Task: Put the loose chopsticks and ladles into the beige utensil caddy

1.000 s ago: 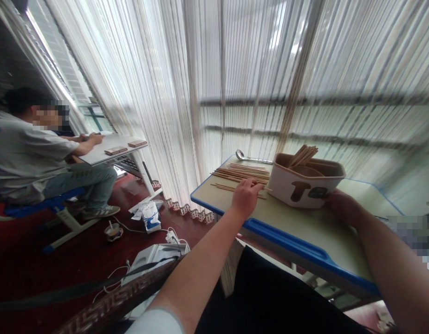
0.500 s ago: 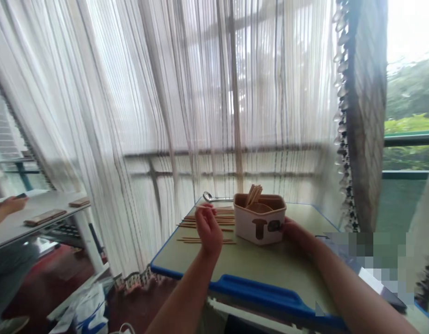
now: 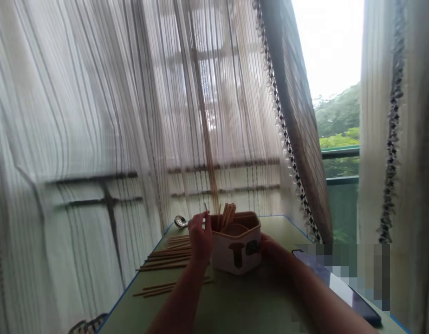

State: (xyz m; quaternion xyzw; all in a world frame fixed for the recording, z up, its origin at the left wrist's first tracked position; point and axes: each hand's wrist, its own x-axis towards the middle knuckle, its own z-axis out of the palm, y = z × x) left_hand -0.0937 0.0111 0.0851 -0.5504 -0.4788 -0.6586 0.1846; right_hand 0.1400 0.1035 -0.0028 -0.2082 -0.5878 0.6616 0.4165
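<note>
My left hand (image 3: 200, 236) is closed in a pinch at the left rim of a white container with a brown inside (image 3: 223, 255). A thin stick, apparently a chopstick, pokes up from its fingertips. Several wooden chopsticks (image 3: 229, 214) stand bundled inside the container, beside a curved brown edge. On the container's right side, my right hand (image 3: 270, 248) grips the wall, its fingers partly hidden. More chopsticks (image 3: 169, 259) lie in rows on the table left of the container, partly behind my left forearm.
A metal slotted ladle (image 3: 180, 221) lies at the table's back left. A phone (image 3: 340, 285) rests along the right side, near my right forearm. The pale green table (image 3: 249, 306) has a blue edge. Sheer striped curtains (image 3: 131, 116) hang just behind it.
The view has swung right and the side table has left the picture. My left hand has moved from over the loose chopsticks to the container's left rim. My right hand stays on the container.
</note>
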